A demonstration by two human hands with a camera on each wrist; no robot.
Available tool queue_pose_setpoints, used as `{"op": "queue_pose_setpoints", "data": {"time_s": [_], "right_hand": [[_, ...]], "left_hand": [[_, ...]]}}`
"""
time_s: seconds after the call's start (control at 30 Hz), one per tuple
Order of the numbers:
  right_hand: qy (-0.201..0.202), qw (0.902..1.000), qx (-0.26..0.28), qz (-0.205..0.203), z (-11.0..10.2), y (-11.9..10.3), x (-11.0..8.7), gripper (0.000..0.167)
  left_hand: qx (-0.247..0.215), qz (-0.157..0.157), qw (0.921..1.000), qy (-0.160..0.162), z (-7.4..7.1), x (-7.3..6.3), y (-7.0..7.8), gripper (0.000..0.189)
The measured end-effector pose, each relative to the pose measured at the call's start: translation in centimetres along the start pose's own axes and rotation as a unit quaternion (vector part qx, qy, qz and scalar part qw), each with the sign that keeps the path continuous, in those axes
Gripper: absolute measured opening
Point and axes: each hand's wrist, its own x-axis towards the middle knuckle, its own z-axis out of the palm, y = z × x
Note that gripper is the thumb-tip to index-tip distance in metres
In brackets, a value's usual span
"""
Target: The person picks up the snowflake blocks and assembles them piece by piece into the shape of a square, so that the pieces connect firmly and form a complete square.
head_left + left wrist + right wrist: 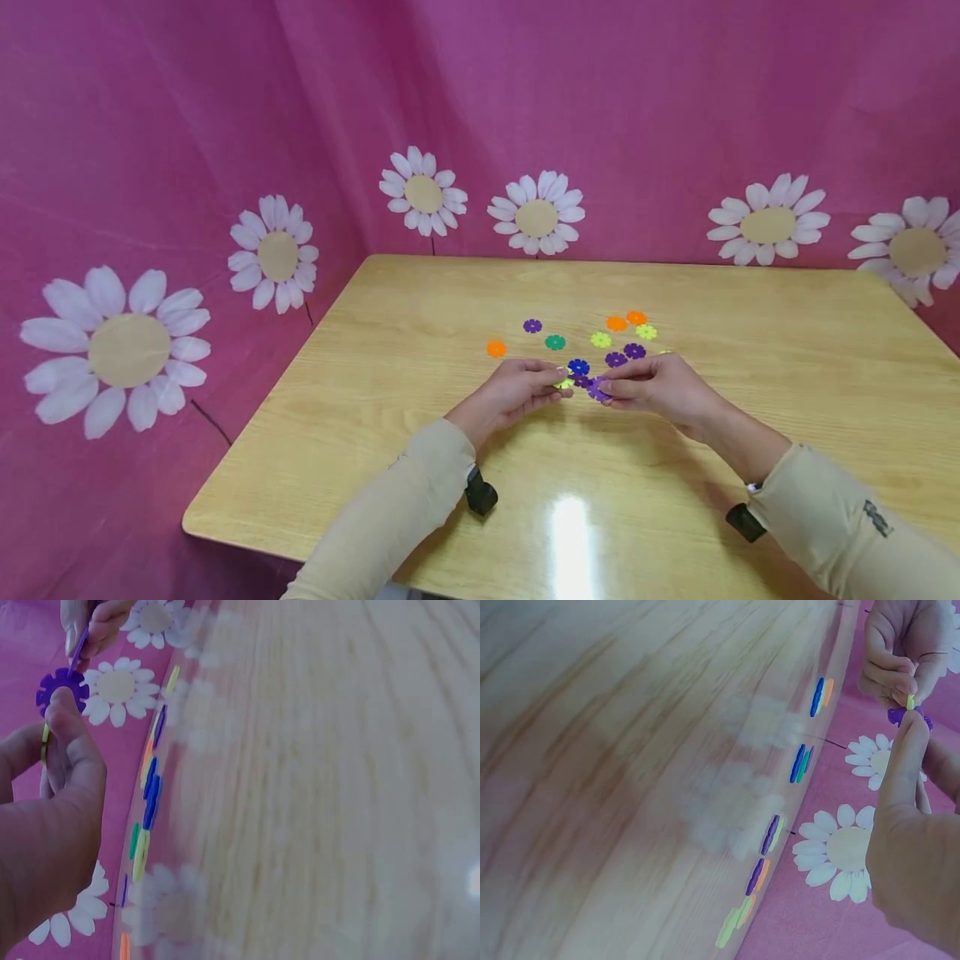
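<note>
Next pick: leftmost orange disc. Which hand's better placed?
Probably the left hand: it's nearer the orange disc than the right hand. But left pinches a yellow disc and right a light purple disc, so left would likely need freeing first.

No text can be read. A small dark mark (877, 518) stands on the beige right sleeve (825, 492), well back from the fingers (628, 388) of the right hand (671, 387), farther from them than the cuff's edge; it is too blurred to make out.
</note>
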Motion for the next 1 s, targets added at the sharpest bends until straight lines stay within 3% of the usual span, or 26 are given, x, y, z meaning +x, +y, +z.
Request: {"op": "queue_pose_setpoints", "data": {"time_s": [0.23, 0.53, 0.73, 0.83, 0.9, 0.93, 1.0], "right_hand": [[-0.005, 0.9999, 0.012, 0.002, 0.0, 0.3, 0.1, 0.039], [0.008, 0.9996, 0.026, 0.002, -0.2, 0.0, 0.3, 0.043], [-0.022, 0.9992, -0.013, -0.03, -0.9, -0.9, 0.4, 0.05], [-0.015, 0.9961, -0.076, -0.041, -2.1, -0.8, 0.7, 0.052], [0.014, 0.9863, -0.158, -0.045, -3.1, -0.6, 1.0, 0.049], [0.03, 0.9758, -0.211, -0.051, -3.6, -0.4, 1.1, 0.046], [0.062, 0.9453, -0.315, -0.06, -4.6, 0.1, 1.6, 0.04]], "left_hand": [[-0.025, -0.004, 0.9997, 0.002, 0.3, -0.2, -0.5, 0.026], [-0.034, 0.003, 0.9993, 0.015, 0.9, -0.3, 0.5, 0.022], [-0.043, 0.003, 0.9991, 0.005, 0.3, -0.6, 0.9, 0.028], [-0.055, 0.0, 0.9985, 0.007, -0.3, -0.6, 0.9, 0.03], [-0.062, -0.003, 0.998, 0.012, -0.8, -0.7, 0.7, 0.03], [-0.064, -0.003, 0.9978, 0.014, -1.0, -0.7, 0.6, 0.03], [-0.066, -0.004, 0.9977, 0.014, -1.4, -0.9, 0.5, 0.031]]}}
